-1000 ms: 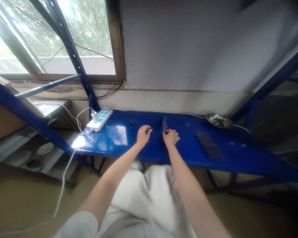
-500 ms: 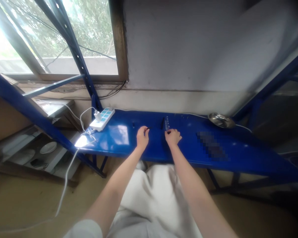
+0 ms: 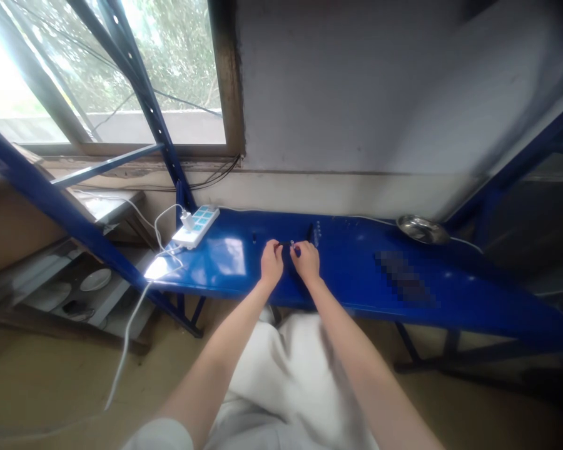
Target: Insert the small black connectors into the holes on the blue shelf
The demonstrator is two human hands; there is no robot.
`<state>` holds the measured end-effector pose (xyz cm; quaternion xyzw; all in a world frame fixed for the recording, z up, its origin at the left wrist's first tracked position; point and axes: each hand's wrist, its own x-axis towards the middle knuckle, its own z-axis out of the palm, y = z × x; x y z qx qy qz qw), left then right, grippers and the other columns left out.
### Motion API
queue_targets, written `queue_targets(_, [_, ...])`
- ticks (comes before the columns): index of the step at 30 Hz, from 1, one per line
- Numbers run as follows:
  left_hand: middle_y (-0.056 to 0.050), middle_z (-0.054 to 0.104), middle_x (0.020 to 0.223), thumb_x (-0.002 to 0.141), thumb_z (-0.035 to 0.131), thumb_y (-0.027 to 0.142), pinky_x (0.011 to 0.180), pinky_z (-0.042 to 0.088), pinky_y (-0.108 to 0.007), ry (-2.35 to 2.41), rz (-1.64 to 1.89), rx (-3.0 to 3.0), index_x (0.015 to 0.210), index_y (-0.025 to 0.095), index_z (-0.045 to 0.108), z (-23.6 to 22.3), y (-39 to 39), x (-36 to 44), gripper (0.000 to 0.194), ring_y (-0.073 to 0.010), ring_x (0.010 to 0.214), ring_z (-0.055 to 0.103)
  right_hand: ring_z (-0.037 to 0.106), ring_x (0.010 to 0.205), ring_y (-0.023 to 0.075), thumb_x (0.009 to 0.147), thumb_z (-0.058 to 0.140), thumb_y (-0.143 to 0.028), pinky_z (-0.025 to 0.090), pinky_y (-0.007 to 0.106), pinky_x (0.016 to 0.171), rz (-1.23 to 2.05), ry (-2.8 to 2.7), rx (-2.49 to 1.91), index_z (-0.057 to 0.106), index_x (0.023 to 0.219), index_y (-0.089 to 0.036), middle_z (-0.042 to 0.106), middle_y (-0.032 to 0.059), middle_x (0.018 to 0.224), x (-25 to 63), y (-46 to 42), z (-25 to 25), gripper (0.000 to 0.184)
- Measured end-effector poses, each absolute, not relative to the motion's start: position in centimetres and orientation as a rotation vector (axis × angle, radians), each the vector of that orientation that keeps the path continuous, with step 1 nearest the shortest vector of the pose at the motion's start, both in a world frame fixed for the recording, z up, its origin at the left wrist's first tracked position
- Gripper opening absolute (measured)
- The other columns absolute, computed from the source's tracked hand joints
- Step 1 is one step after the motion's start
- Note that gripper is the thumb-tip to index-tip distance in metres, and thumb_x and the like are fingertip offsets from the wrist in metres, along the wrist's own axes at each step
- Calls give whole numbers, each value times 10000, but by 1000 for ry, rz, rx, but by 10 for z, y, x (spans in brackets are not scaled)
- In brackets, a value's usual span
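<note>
My left hand [image 3: 272,264] is closed in a pinch on a small thin black piece [image 3: 285,243] that points to the right. My right hand [image 3: 306,261] meets it from the other side, fingertips pinched on a small clear piece [image 3: 292,244] at the black piece's end. Whether the two pieces touch cannot be made out. Just beyond the right hand, a row of small clear pieces [image 3: 317,231] stands on the blue table [image 3: 351,275], beside a short dark strip [image 3: 310,229]. Another tiny dark piece [image 3: 254,238] is left of the left hand.
A white power strip [image 3: 197,226] with a plugged-in charger lies on the left, its cable running off the table. At the back right sits a shiny metal dish [image 3: 422,229]. A pixelated dark item [image 3: 406,278] lies on the right. Blue posts [image 3: 154,119] rise at both sides.
My right hand has moved left from the row of clear pieces to my left hand, carrying a small clear piece. The left hand has stayed nearly in place.
</note>
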<state>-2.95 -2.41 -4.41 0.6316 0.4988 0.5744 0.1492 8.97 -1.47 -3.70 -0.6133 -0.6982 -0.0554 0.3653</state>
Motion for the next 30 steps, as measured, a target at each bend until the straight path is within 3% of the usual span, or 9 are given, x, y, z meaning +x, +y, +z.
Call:
queue_targets(14, [-74, 587, 922, 880, 382, 281, 796, 451, -298, 1437, 1655, 1807, 1001, 173, 487, -42, -26, -29, 193, -147, 856, 560, 470, 729, 178, 821, 404, -213, 294, 282, 661, -217, -1853, -1628, 552, 740, -167, 587, 65, 771, 90, -15, -49, 175])
queue_targets(23, [-101, 585, 1047, 896, 337, 280, 873, 444, -334, 1413, 1644, 1935, 1102, 170, 493, -42, -27, -29, 281, -170, 996, 550, 472, 725, 181, 817, 402, -196, 284, 285, 654, -229, -1906, -1656, 546, 736, -168, 585, 72, 775, 89, -17, -47, 168])
queue_targets(30, [-83, 579, 1037, 875, 360, 195, 857, 452, -311, 1316, 1435, 2155, 1060, 181, 538, -31, -33, -29, 257, -158, 977, 546, 474, 733, 183, 819, 420, -229, 286, 287, 658, -183, -1903, -1654, 548, 747, -168, 586, 73, 777, 89, -16, -48, 159])
